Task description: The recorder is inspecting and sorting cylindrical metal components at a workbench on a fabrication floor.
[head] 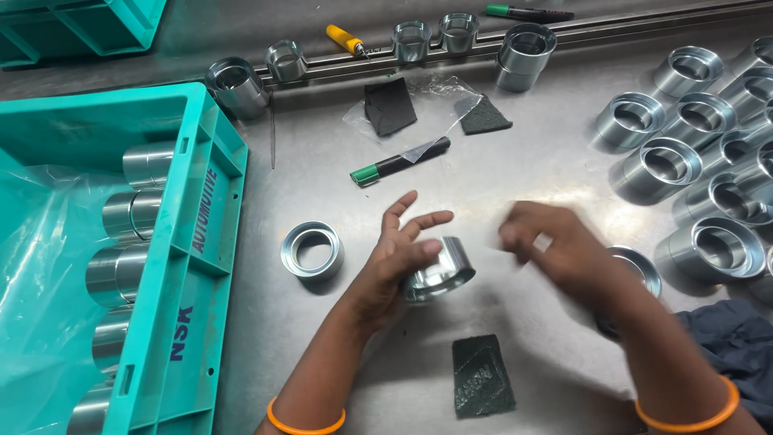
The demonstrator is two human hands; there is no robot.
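Left hand [400,262]: wrapped round a shiny metal ring [440,271], thumb across its near wall, other fingers spread and lifted above it. Ring tilted, open end facing down and toward the wearer, held just above the steel surface [523,161]. Orange bangle on that wrist.

Right hand [560,250]: just right of the held ring, blurred, fingers curled loosely inward, clamped on nothing visible; whether fully closed, impossible to tell. Orange bangle there too. Behind this hand, partly hidden, another ring [640,270] resting on the surface.

Left of the held ring: a single ring [312,250] lying flat, open end up. Farther left: a teal crate [205,234] lined with clear plastic, a row of cylinders [121,274] lying on their sides inside.

Below the held ring, toward the wearer: a dark green scouring pad [481,375]. Lower right of it: a fold of dark blue cloth [737,346].

Above the held ring: a black marker with a green cap [400,162], then two dark pads [427,109] on a scrap of clear film. Beyond those, along a rail at the far edge: several more rings, a yellow-handled tool [346,39], a second green-capped marker [527,13].

Upper right of the held ring: a cluster of rings [696,161], standing close together, open ends up.
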